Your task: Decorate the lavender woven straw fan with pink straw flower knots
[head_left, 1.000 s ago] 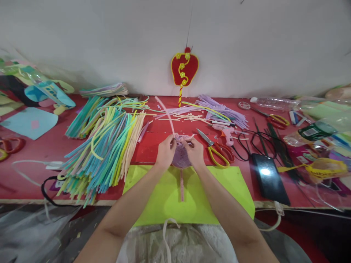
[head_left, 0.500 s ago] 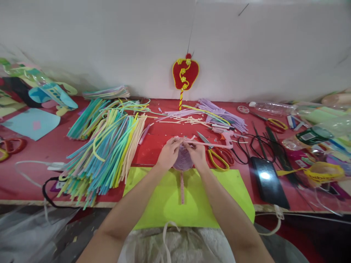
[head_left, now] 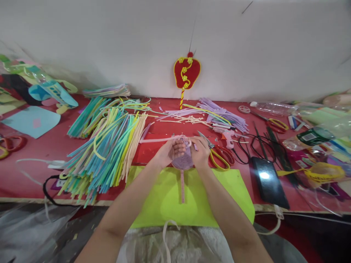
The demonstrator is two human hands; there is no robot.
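Observation:
A small purple fan (head_left: 182,162) of pipe cleaners, with a pink wrapped handle (head_left: 182,186), is upright in front of me, its handle over a lime-green sheet (head_left: 230,199). My left hand (head_left: 170,151) is closed with curled fingers at the fan's upper left side. At the upper right, my right hand (head_left: 200,150) pinches a pink pipe cleaner (head_left: 157,140) near its looped end. The long free part of that strip runs left above my left hand. Both hands partly hide the fan's top.
Bundles of coloured pipe cleaners (head_left: 101,153) lie at left. Scissors (head_left: 221,157), a pink glue gun (head_left: 228,138) and a phone (head_left: 268,182) are at right. A red fan (head_left: 187,73) stands at the back. Plastic bottles (head_left: 312,137) sit far right.
The pink pipe cleaner's long end pointed right and now points left, with a loop by my right hand. My left fingers have curled in front of the fan. My right hand has shifted slightly right.

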